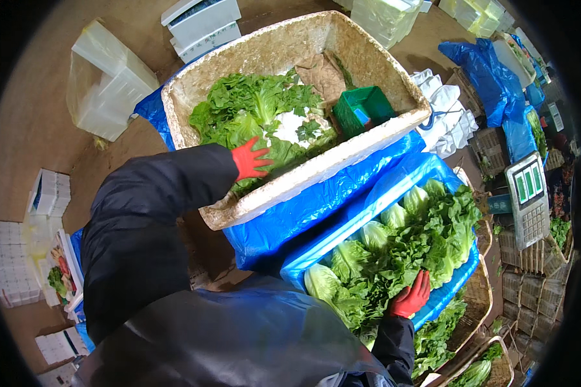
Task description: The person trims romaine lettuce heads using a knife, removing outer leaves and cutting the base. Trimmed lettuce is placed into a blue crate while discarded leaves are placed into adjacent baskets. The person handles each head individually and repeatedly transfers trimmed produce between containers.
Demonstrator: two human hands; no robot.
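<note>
My left hand (pixel 252 159), in a red glove, is spread with its fingers apart over loose green lettuce leaves (pixel 232 106) in a large, stained foam tub (pixel 281 193). Nothing shows between those fingers. My right hand (pixel 411 295), also red-gloved, rests against the near edge of packed lettuce heads (pixel 392 237); whether it grips a leaf is hidden. These heads lie side by side, pale bases towards the tub, in a container lined with blue plastic film (pixel 348 225). A green plastic basket (pixel 363 111) and a brown cloth (pixel 322 77) are also inside the tub.
A digital scale display (pixel 527 200) stands at the right. Wicker baskets of greens (pixel 440 334) sit beyond my right arm. White foam boxes (pixel 201 29) and bagged foam boxes (pixel 111 82) stand on the floor. White plastic sheeting (pixel 445 113) lies beside the tub.
</note>
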